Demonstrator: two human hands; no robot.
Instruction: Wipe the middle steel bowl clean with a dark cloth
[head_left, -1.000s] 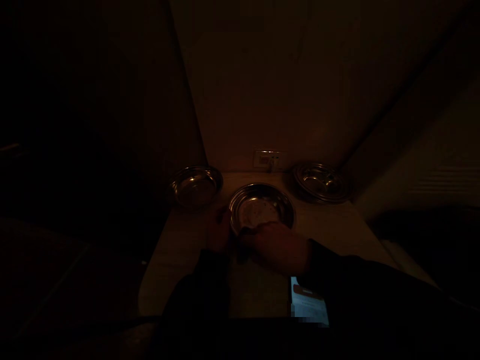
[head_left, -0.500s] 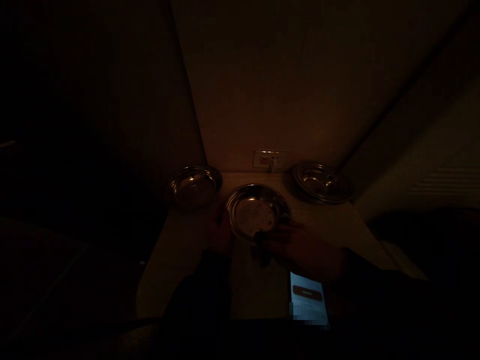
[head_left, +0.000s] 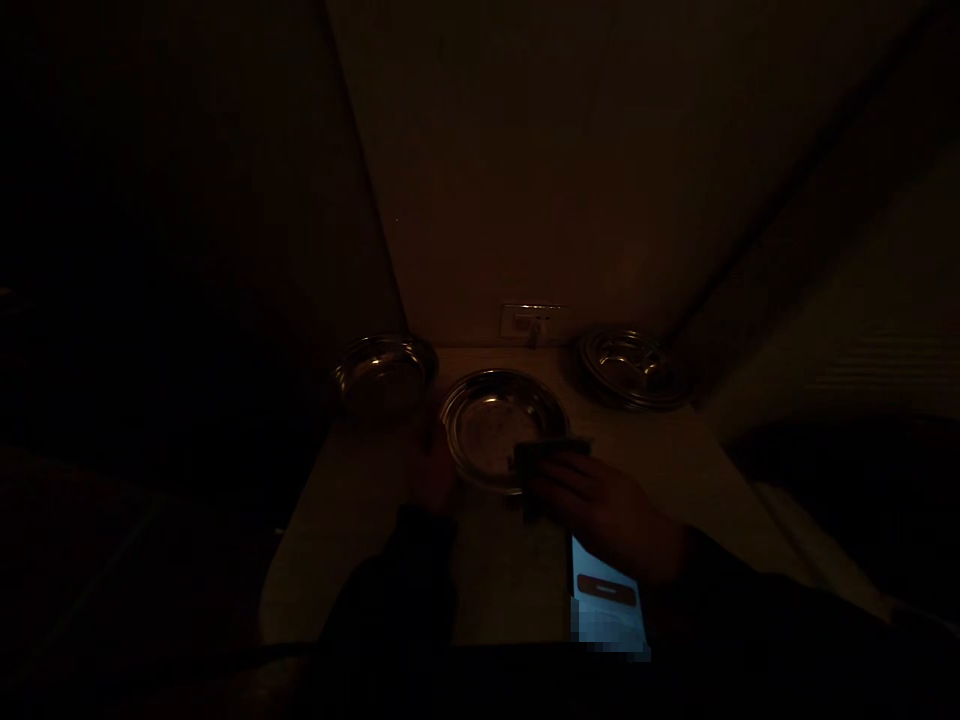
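In the dim light a round, shiny metal plate [head_left: 491,430] with a raised rim sits on the table before me. My left hand [head_left: 433,470] grips the plate's left rim; its fingers are barely visible. Over the near right part of the rim, my right hand [head_left: 581,495] presses a dark cloth [head_left: 551,452] under its fingers. The cloth's exact kind is hard to make out. A lit phone [head_left: 606,598] lies just below my right wrist, partly covered by it.
Another metal dish [head_left: 384,375] stands at the table's back left corner. Stacked metal plates [head_left: 634,368] sit at the back right. A wall socket [head_left: 532,321] with a plug is behind the light wooden table [head_left: 510,580].
My right hand has shifted slightly over the near right rim, and more of the dark cloth shows. The left hand stays at the rim. The whole view has moved a little.
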